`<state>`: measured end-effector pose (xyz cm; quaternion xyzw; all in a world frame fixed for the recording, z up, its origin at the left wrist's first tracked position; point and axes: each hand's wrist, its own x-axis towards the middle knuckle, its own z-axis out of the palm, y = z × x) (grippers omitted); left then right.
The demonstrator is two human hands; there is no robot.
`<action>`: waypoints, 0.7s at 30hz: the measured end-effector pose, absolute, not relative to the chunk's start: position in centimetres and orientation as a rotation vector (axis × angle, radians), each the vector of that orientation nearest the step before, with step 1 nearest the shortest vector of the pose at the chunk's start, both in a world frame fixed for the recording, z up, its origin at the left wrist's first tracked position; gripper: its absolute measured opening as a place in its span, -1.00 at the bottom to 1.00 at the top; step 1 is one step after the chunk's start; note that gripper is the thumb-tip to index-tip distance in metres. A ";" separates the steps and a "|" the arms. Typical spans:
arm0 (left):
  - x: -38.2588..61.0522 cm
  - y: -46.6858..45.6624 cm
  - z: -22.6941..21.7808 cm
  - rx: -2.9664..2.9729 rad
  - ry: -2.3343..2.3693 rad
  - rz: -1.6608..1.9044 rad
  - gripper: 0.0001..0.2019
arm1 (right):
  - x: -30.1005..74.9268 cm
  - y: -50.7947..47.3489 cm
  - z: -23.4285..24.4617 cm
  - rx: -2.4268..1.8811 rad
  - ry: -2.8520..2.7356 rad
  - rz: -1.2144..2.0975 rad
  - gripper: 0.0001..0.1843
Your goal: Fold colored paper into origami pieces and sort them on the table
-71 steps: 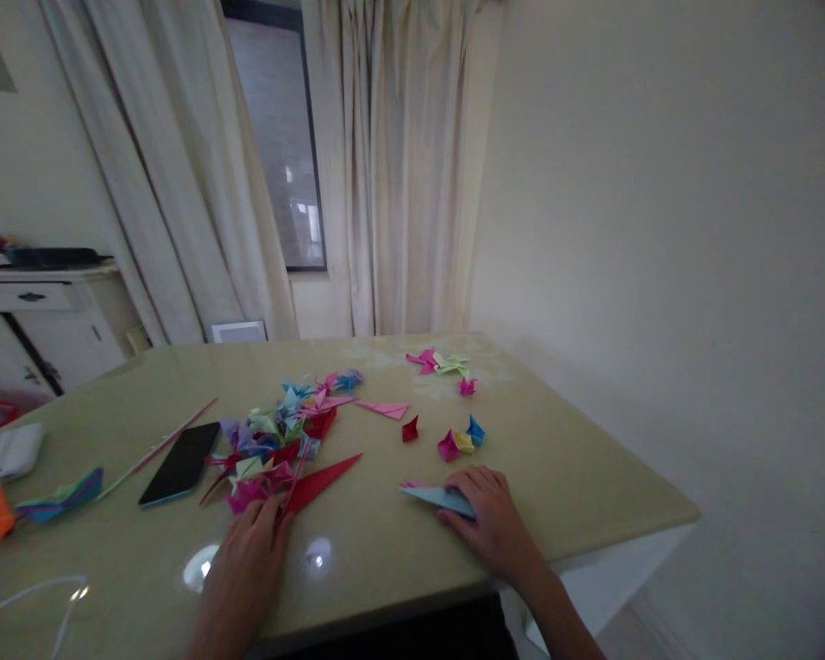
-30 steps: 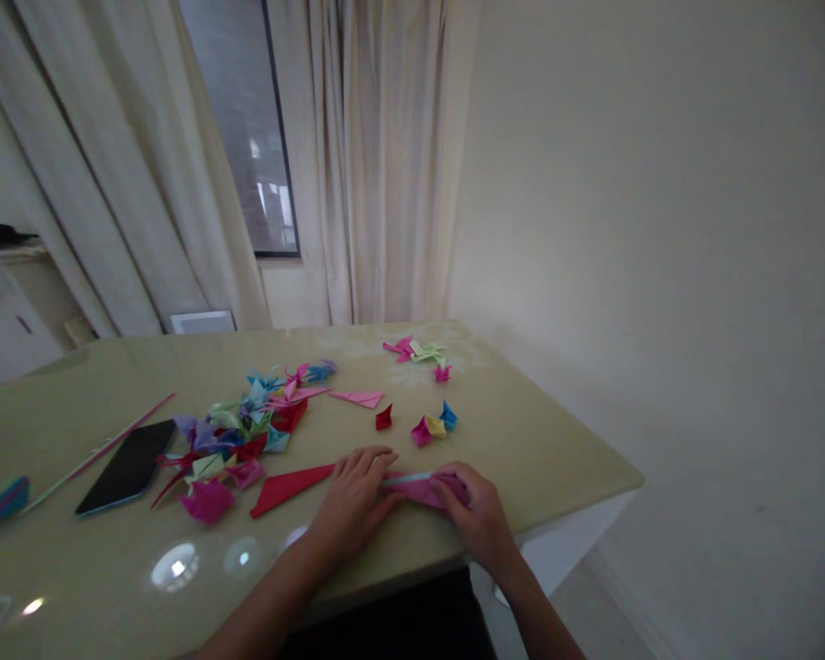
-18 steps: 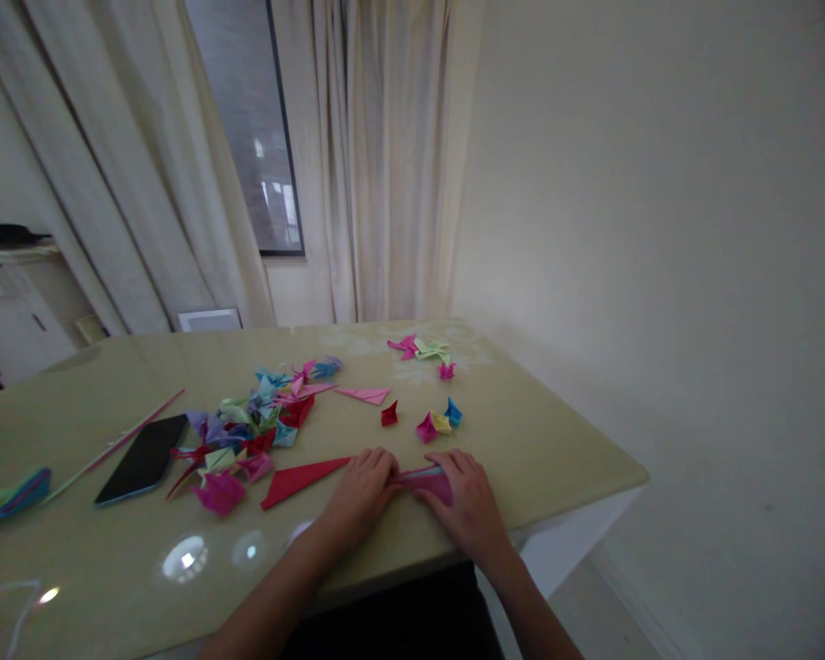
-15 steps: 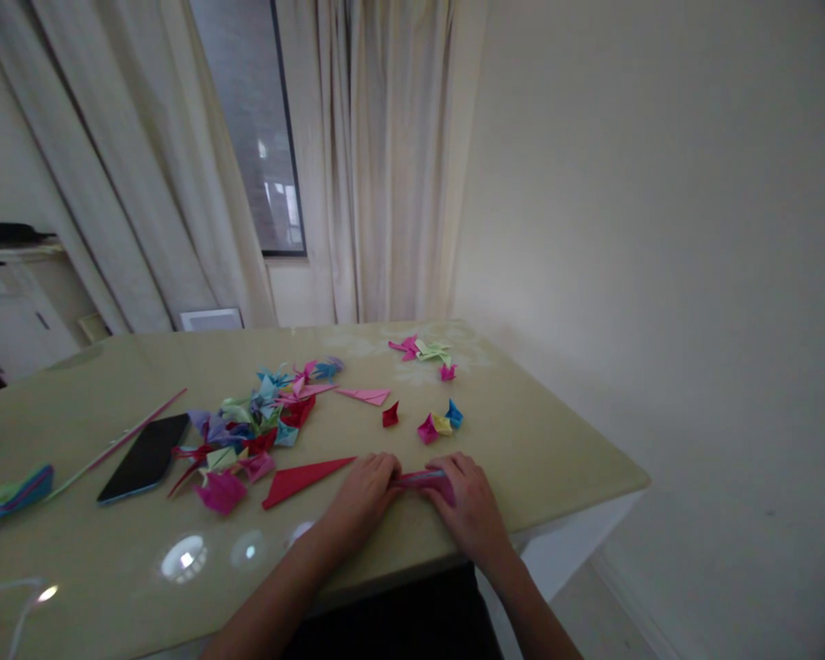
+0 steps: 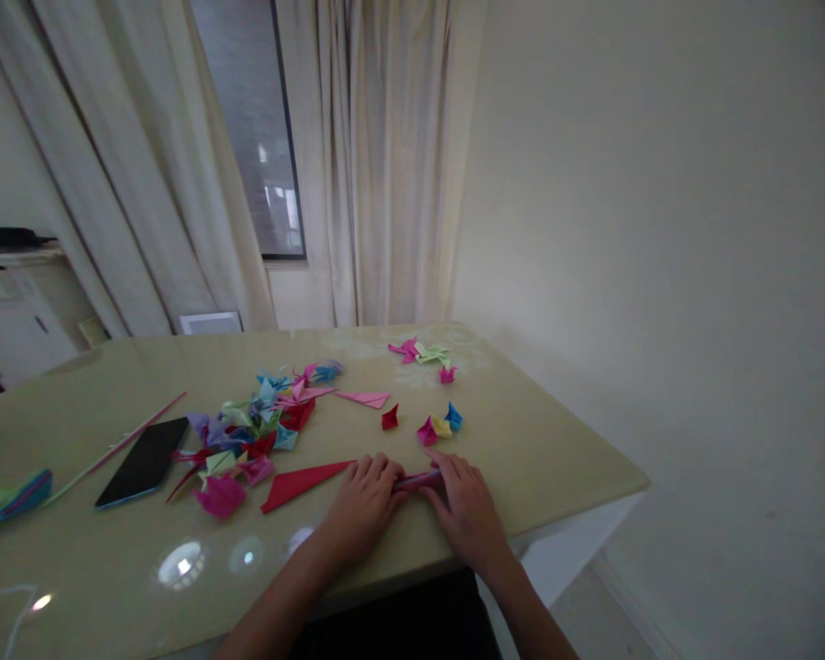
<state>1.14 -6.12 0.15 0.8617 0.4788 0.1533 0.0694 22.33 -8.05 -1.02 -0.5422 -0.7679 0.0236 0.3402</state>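
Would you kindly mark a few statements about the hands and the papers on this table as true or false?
1. The left hand and the right hand both rest on the pink folded paper. True.
2. The red paper triangle lies to the right of the right hand. False: it lies to the left of the left hand.
3. The black phone lies flat on the table, left of the pile of folded papers. True.
4. The left hand holds the pink stick. False: the stick lies on the table beside the phone, away from both hands.
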 end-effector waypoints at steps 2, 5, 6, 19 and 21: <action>1.0 -6.1 0.4 2.590 1.403 0.416 -0.80 | 22.4 -8.1 -0.9 -1.399 -1.985 0.084 -0.57; 0.7 -6.1 0.3 2.529 1.343 0.441 -0.79 | 22.7 -8.2 -0.9 -1.327 -1.913 0.163 -0.62; 0.7 -6.1 0.2 2.497 1.330 0.450 -0.79 | 22.8 -8.3 -0.9 -1.290 -1.885 0.213 -0.63; -4.5 -5.5 1.8 2.551 1.744 0.590 -0.73 | 23.1 -7.7 -1.4 -1.349 -1.816 0.219 -0.79; -7.6 -5.5 1.8 2.522 1.971 0.517 -0.68 | 22.9 -7.6 -1.7 -1.381 -1.801 0.079 -0.76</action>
